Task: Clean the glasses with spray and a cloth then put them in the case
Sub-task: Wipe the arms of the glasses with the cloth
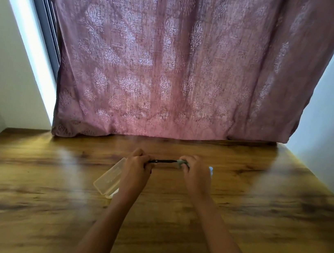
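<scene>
Black-framed glasses point(163, 161) are held above the wooden table point(46, 184) between both hands. My left hand point(138, 164) grips their left end. My right hand point(197, 173) pinches their right end through a small grey-green cloth point(182, 162). A clear plastic case point(109, 177) lies on the table just left of my left wrist, partly hidden by it. A pale blue tip, perhaps the spray bottle point(211, 169), peeks out behind my right hand; most of it is hidden.
A mauve patterned curtain point(170, 62) hangs to the table's far edge. White walls close in on both sides, with a dark window frame point(46, 15) at the upper left.
</scene>
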A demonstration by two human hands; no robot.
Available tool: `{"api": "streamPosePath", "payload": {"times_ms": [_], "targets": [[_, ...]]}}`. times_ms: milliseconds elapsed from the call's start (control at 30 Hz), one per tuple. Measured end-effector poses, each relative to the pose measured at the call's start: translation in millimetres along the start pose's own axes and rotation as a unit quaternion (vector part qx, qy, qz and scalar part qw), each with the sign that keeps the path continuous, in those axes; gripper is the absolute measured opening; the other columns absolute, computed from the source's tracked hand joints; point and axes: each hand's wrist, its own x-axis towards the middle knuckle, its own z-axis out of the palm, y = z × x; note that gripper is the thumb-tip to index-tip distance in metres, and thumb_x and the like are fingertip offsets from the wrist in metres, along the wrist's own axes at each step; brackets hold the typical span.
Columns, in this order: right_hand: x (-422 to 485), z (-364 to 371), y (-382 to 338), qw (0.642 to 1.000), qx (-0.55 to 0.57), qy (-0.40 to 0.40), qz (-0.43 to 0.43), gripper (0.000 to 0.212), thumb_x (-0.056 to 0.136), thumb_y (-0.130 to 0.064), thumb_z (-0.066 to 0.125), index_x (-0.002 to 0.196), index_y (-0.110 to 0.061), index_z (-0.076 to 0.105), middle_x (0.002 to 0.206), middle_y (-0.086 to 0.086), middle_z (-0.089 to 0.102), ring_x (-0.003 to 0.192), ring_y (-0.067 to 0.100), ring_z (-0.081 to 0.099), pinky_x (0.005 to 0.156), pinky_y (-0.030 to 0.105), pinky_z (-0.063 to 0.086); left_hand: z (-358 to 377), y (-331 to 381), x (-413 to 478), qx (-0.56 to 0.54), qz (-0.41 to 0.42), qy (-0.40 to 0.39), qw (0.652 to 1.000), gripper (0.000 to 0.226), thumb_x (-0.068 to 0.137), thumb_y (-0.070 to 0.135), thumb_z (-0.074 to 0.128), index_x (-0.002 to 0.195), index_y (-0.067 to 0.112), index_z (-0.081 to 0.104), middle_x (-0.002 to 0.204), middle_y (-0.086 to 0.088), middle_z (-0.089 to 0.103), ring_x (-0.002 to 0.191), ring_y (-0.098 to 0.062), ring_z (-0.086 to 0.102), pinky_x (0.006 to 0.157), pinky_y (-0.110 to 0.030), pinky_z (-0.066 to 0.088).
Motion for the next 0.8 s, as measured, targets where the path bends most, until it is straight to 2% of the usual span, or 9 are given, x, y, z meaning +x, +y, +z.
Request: {"api": "streamPosePath", "payload": {"times_ms": [67,133,233,300,400,433,533,700,800], "targets": [[0.7,-6.3,12.0,0.999,0.005,0.014,0.034,0.019,0.080,0.000,0.058,0.087,-0.013,0.070,0.095,0.003,0.065,0.083,0.019,0.061,0.075,0.032,0.049,-0.5,-3.2,-0.3,-0.005,-0.003,-0.004,1.000,0.014,0.074,-0.002,0.070,0.085,0.005,0.075,0.075,0.003,0.052,0.061,-0.011,0.051,0.062,-0.021,0.039],[0.0,-9.4,15.6,0.998,0.005,0.028,0.052,0.017,0.079,0.001,0.059,0.084,-0.011,0.069,0.094,0.005,0.066,0.080,0.020,0.061,0.073,0.041,0.052,-0.2,-3.5,-0.7,-0.008,0.001,-0.006,1.000,0.011,0.074,-0.002,0.070,0.083,0.003,0.075,0.076,0.003,0.052,0.061,-0.012,0.051,0.063,-0.021,0.041],[0.7,-5.4,5.4,0.999,0.003,0.033,0.023,0.016,0.080,0.000,0.060,0.086,-0.012,0.069,0.092,0.005,0.066,0.079,0.021,0.062,0.068,0.034,0.052,1.3,-3.7,0.5,-0.015,0.006,0.004,1.000,0.012,0.072,-0.003,0.072,0.082,0.001,0.075,0.074,0.003,0.051,0.058,-0.012,0.050,0.060,-0.013,0.033],[-0.5,0.8,-9.5,0.999,0.002,0.033,-0.035,0.017,0.078,0.002,0.062,0.087,-0.010,0.070,0.088,0.005,0.067,0.079,0.020,0.062,0.068,0.026,0.047,2.3,-2.1,0.9,-0.012,0.014,0.007,1.000,0.014,0.071,-0.004,0.072,0.083,0.003,0.075,0.073,0.003,0.051,0.057,-0.012,0.049,0.058,-0.015,0.035],[-6.2,9.3,-30.3,0.994,-0.006,0.024,-0.104,0.018,0.075,0.002,0.064,0.088,-0.007,0.070,0.088,0.005,0.068,0.081,0.019,0.063,0.070,0.027,0.048,3.0,2.7,-1.0,-0.017,0.026,0.003,1.000,0.017,0.074,-0.004,0.067,0.085,0.006,0.075,0.073,0.002,0.052,0.056,-0.013,0.052,0.059,-0.025,0.043],[-6.9,9.5,-31.1,0.994,-0.011,0.023,-0.107,0.018,0.076,0.002,0.063,0.090,-0.007,0.070,0.089,0.005,0.069,0.083,0.019,0.063,0.070,0.025,0.048,2.7,4.2,-2.2,-0.023,0.026,-0.001,0.999,0.017,0.076,-0.003,0.066,0.086,0.007,0.075,0.074,0.002,0.052,0.055,-0.011,0.050,0.060,-0.022,0.041],[-3.9,4.8,-11.5,0.998,-0.008,0.029,-0.061,0.020,0.079,0.002,0.059,0.092,-0.010,0.070,0.093,0.005,0.068,0.088,0.019,0.061,0.073,0.022,0.043,1.2,1.7,-3.1,-0.035,0.024,0.004,0.999,0.011,0.078,0.001,0.068,0.086,0.005,0.075,0.074,0.003,0.052,0.052,0.000,0.043,0.058,-0.016,0.034],[-0.3,-13.2,19.7,0.997,0.010,0.045,0.055,0.017,0.083,-0.002,0.059,0.091,-0.012,0.070,0.094,0.004,0.067,0.081,0.015,0.061,0.071,0.027,0.053,-0.4,-3.5,-2.4,-0.032,0.014,0.012,0.999,0.008,0.077,0.002,0.070,0.082,0.004,0.075,0.073,0.001,0.054,0.056,-0.013,0.054,0.060,-0.022,0.041],[-0.6,-9.6,10.6,0.998,0.009,0.050,0.026,0.016,0.083,-0.002,0.060,0.092,-0.010,0.070,0.093,0.006,0.067,0.082,0.019,0.062,0.072,0.033,0.054,1.7,-3.1,-1.8,-0.034,0.023,0.013,0.999,0.007,0.077,0.003,0.070,0.079,0.005,0.075,0.073,0.002,0.054,0.056,-0.012,0.053,0.059,-0.021,0.042]]}}
